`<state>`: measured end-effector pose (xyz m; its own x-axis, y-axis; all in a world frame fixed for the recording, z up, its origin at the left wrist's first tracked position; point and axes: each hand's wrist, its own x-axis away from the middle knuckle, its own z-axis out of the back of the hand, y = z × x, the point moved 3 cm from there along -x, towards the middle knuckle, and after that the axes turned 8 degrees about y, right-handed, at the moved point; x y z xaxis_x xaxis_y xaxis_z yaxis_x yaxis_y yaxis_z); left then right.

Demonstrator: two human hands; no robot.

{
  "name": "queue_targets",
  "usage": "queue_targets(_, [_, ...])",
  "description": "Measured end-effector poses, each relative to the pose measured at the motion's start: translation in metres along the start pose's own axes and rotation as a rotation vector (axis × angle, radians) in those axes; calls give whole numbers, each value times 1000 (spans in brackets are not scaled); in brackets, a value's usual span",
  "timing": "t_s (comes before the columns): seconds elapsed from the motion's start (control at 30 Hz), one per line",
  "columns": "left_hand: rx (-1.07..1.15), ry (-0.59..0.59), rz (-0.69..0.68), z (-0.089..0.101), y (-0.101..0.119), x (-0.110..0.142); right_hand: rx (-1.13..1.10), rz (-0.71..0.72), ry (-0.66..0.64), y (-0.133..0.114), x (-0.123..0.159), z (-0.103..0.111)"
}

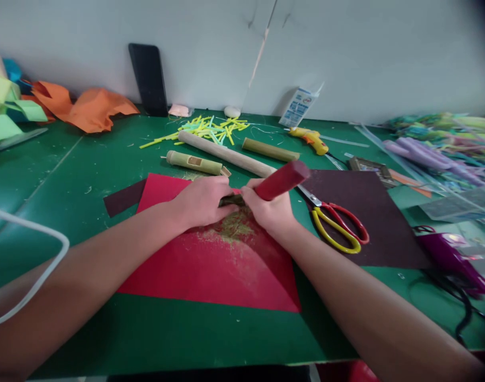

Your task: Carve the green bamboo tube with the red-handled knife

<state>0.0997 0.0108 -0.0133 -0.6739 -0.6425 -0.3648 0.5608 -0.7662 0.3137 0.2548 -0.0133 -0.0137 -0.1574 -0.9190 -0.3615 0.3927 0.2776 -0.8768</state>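
My left hand (202, 201) is closed round a dark greenish-brown piece (232, 200), which looks like bamboo and is mostly covered by the fingers. Beside it, my right hand (271, 208) grips a tool by its thick red handle (284, 179); the working end is hidden. Both hands are over a red paper sheet (210, 276), and greenish-brown shavings (234, 228) lie scattered below them. Just beyond, a bamboo tube (176, 158) with a cut window lies on its side. Scissors (338, 225) with red and yellow handles rest right of my right hand.
On the green table (179, 339) are a wooden rod (226, 153), another bamboo length (270, 150), yellow and mint strips (210, 129), a yellow glue gun (312, 140) and dark paper (386, 212). A phone (149, 79) leans on the wall. A white cable (51, 233) arcs at left.
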Motion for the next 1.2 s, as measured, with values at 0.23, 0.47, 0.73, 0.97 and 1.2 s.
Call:
queue_targets(0.23, [59,26,25,-2,-4,1,-12,44,144,3,-4,0])
queue_targets(0.47, [54,5,26,-4,-5,1,45,64,122,0,-7,-2])
queue_targets(0.73, [47,5,17,1,-4,0,1,-48,12,-4,1,2])
queue_targets(0.97, [-13,88,-3,4,3,4,-105,-97,136,-6,0,13])
queue_targets(1.2, [225,534,-153,27,23,9,98,80,34,-18,4,13])
